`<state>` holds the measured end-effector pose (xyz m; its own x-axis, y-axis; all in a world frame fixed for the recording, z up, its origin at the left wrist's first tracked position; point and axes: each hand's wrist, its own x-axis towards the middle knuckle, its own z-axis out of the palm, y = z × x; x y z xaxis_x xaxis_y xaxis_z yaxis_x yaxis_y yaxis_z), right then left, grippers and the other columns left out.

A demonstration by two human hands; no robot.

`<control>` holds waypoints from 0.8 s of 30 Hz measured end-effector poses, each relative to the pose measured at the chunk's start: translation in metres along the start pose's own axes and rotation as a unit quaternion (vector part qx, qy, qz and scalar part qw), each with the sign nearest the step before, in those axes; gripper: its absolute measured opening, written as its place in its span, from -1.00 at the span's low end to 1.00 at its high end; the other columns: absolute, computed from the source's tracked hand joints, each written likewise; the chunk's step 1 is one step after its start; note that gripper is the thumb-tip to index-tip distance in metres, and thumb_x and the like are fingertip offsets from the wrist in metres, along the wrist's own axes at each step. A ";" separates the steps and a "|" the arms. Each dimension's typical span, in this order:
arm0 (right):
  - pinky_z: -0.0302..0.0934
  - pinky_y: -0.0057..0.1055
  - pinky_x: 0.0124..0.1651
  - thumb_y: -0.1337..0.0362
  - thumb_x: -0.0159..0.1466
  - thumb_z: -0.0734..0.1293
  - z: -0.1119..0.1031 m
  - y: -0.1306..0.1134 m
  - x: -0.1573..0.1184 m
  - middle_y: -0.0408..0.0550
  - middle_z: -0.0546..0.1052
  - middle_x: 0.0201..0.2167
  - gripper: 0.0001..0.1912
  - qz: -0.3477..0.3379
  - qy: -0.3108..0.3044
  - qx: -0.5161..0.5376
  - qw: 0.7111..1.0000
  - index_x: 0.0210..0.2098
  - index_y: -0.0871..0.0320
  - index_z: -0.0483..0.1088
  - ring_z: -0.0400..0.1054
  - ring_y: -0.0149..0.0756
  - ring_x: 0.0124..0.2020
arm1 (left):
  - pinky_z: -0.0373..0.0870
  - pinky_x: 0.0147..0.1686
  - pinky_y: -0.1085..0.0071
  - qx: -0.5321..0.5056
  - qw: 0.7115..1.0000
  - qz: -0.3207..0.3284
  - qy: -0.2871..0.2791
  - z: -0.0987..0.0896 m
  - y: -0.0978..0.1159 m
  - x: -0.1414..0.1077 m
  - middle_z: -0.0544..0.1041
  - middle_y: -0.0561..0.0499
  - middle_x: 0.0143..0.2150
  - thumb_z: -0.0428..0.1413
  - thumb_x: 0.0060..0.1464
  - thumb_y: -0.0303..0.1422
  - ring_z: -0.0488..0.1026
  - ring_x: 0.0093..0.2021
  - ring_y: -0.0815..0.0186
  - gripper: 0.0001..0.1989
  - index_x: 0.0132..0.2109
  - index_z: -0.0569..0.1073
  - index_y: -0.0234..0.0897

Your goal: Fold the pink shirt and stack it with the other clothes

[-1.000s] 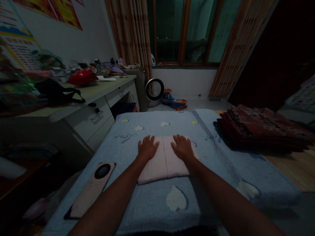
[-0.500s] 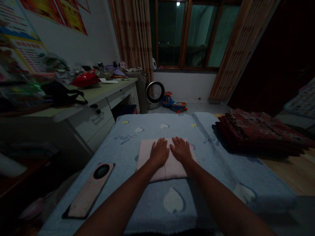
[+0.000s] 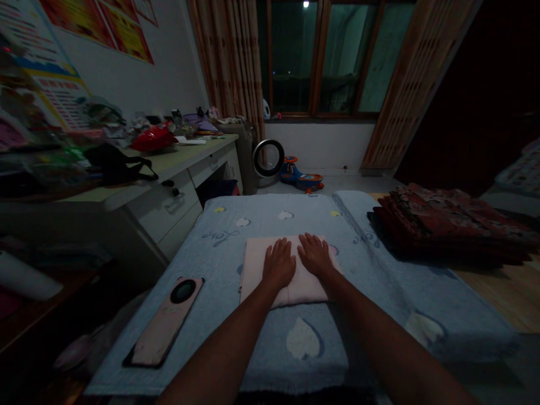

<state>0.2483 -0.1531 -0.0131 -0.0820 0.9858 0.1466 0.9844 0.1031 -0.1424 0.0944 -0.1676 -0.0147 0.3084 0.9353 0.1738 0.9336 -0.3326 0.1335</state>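
A pale pink folded cloth [image 3: 255,270] lies flat in front of me on a blue blanket [image 3: 228,320] patterned with hearts. My left hand [image 3: 279,263] rests palm down on the middle of the cloth, fingers stretched away from me. Beside it, my right hand [image 3: 315,256] also lies flat on the cloth, toward its far right part. Both palms hide some of the fabric, and its exact kind of garment cannot be made out. To the left, a phone [image 3: 162,326] in a pinkish case lies back up on the blanket.
A stack of dark red patterned cloth [image 3: 447,225] sits at the right on a wooden surface [image 3: 502,292]. At left stands a cluttered desk [image 3: 164,169] with drawers. A blue and orange ride-on toy [image 3: 301,177] is on the floor beyond the blanket, below the window.
The view has shifted slightly, so everything sits a little further right. Both hands stay flat on the pink cloth, with hardly any movement across it.
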 end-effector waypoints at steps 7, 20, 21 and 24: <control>-0.29 0.09 0.33 0.25 0.37 0.12 -0.020 -0.021 0.006 0.09 0.19 0.34 -0.60 -0.067 0.010 0.033 0.997 0.15 0.11 0.33 -0.09 -0.05 0.38 | -0.07 0.36 0.09 0.008 1.000 0.002 0.010 0.006 -0.002 0.000 0.08 -0.07 0.43 -0.26 0.33 -0.27 -0.04 0.42 0.19 -0.47 0.38 0.11 -0.27; -0.19 -0.07 0.33 0.09 0.41 0.03 -0.008 -0.008 0.019 0.04 0.09 0.39 -0.45 -0.058 -0.055 0.038 0.996 0.33 0.12 0.12 -0.09 -0.09 0.39 | -0.10 0.36 0.03 0.000 1.000 -0.001 0.012 0.004 -0.001 -0.001 0.08 -0.05 0.43 -0.27 0.32 -0.28 -0.04 0.42 0.19 -0.47 0.37 0.14 -0.27; -0.18 -0.05 0.33 0.02 0.40 0.03 -0.008 -0.004 0.021 0.05 0.07 0.40 -0.41 -0.040 -0.057 0.034 0.997 0.34 0.11 0.11 -0.09 -0.06 0.39 | -0.12 0.36 -0.01 -0.001 1.000 -0.003 0.013 0.004 -0.001 -0.001 0.07 -0.04 0.43 -0.26 0.32 -0.27 -0.04 0.42 0.18 -0.47 0.37 0.13 -0.25; -0.18 0.03 0.31 -0.10 0.39 0.01 -0.006 0.013 0.028 0.08 0.09 0.38 -0.34 0.009 -0.063 0.025 0.998 0.34 0.11 0.10 -0.08 -0.01 0.38 | -0.19 0.34 -0.15 0.001 1.000 -0.015 0.018 0.004 0.000 -0.002 0.05 0.00 0.44 -0.24 0.30 -0.21 -0.09 0.43 0.11 -0.46 0.37 0.13 -0.16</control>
<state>0.2593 -0.1254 -0.0049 -0.0856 0.9961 0.0192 0.9771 0.0877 -0.1938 0.0943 -0.1692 -0.0186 0.2736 0.9400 0.2037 0.9426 -0.3042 0.1378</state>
